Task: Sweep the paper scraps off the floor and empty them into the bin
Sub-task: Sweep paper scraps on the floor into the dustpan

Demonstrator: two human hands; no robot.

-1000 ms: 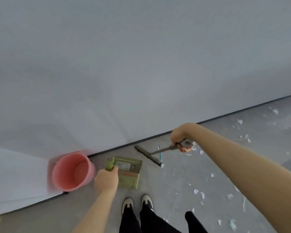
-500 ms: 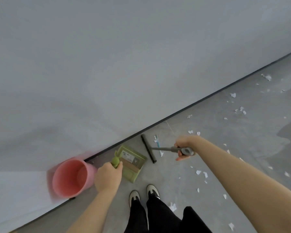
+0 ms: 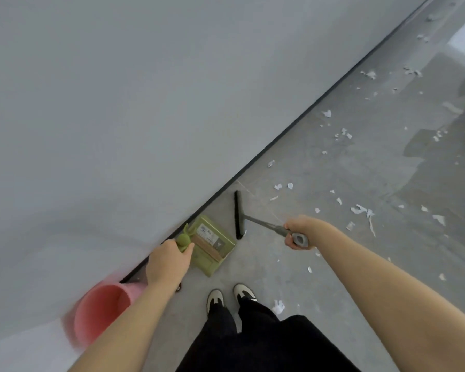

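My left hand point(image 3: 167, 260) grips the handle of a green dustpan point(image 3: 212, 244) that lies on the grey floor close to the wall. My right hand point(image 3: 297, 230) is closed on the grey handle of a small brush point(image 3: 239, 214), whose black bristle head stands just right of the dustpan's mouth. White paper scraps point(image 3: 361, 210) lie scattered over the floor to the right and far right. A pink bin point(image 3: 102, 312) stands against the wall at lower left, partly hidden behind my left forearm.
A grey wall with a dark baseboard point(image 3: 293, 127) runs diagonally from lower left to upper right. My two shoes point(image 3: 230, 296) and black trousers are at the bottom centre. A crumpled scrap point(image 3: 278, 307) lies beside my right shoe.
The view has swung right and tilted. The brush head has turned from lying along the wall to standing next to the dustpan's mouth. Both hands keep their grips.
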